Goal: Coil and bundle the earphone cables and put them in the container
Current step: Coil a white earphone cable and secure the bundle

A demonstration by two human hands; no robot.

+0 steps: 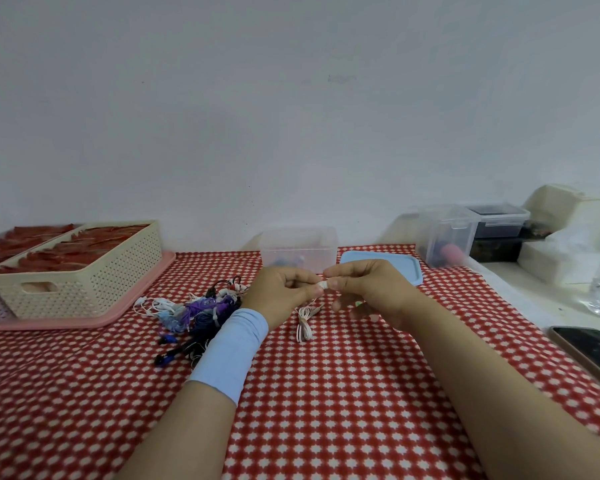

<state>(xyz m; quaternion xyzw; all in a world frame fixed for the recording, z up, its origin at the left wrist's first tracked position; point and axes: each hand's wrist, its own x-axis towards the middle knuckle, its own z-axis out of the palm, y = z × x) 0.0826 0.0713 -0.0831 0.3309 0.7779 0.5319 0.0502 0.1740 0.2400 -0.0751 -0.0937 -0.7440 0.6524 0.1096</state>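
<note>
— Where is our white earphone cable (304, 329)?
— Just in front of the clear container (298, 249). Our left hand (281, 292) and right hand (364, 289) each pinch its top end in a tight grip, and the rest trails onto the worktop (326, 393).
— How will it handle?
— Light and limp, we judge; hold the gathered loops.
</note>
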